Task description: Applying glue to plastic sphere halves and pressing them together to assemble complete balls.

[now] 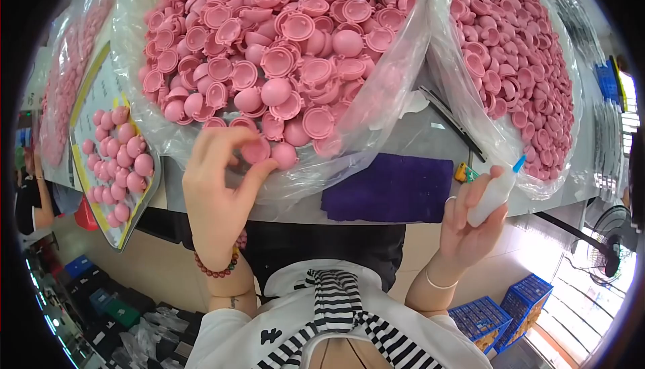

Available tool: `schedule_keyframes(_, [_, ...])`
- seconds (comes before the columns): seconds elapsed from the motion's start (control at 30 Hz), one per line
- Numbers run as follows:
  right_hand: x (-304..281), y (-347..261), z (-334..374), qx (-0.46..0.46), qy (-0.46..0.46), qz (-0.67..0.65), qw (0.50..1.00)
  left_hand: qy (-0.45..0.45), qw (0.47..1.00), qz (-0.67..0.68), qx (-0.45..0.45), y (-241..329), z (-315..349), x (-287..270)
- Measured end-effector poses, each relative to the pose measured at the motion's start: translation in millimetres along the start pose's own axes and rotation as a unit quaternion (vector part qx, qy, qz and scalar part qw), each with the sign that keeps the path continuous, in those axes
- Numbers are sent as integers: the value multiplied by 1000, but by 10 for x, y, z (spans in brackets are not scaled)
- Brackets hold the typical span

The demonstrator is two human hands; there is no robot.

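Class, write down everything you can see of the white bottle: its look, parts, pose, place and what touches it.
The bottle is white and smooth, seemingly plastic, with a narrow, pointed blue tip. It is tilted, tip up and toward the picture's right, base toward the lower left. The right hand grips it between thumb and fingers, partly covering it, to the right of the purple cloth. Its contents cannot be told.

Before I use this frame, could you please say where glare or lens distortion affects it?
In the head view, glare washes out the area right of the blue crates, the clear bag catches pale highlights, fisheye distortion curves the table, and corners go black; left hand and right hand look fairly sharp.
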State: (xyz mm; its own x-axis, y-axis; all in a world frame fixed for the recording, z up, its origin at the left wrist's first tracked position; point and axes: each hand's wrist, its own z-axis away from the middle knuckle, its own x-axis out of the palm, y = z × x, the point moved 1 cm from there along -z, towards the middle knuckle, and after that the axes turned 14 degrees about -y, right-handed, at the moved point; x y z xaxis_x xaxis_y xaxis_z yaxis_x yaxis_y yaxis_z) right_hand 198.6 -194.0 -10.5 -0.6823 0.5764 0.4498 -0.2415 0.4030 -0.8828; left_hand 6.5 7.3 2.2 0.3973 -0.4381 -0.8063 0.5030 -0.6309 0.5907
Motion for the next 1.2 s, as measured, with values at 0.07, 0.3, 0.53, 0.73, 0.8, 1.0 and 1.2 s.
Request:
schedule_keyframes(0.07, [-14,28,79,8,-15,-51,999,54,996,63,-28,22,-20,0])
schedule_keyframes(0.3, [-103,37,120,-50,-157,-138,977,131,959,239,83,3,149,31])
schedule_keyframes(0.53, [-28,60,98,-100,-109,-227,963,-146,785,577,170,280,227,245])
schedule_keyframes(0.73, [-45,31,197,-153,-34,-54,986,-348,615,705,55,593,240,420])
schedule_keyframes(0.8, [-29,27,228,-162,-20,-26,986,-303,597,743,-4,646,276,515])
schedule_keyframes(1.0, [216,-67,232,-226,-108,110,962,-279,590,757,40,605,304,651])
schedule_keyframes(1.2, [205,-84,242,-248,-204,241,916,-231,601,764,43,601,334,675])
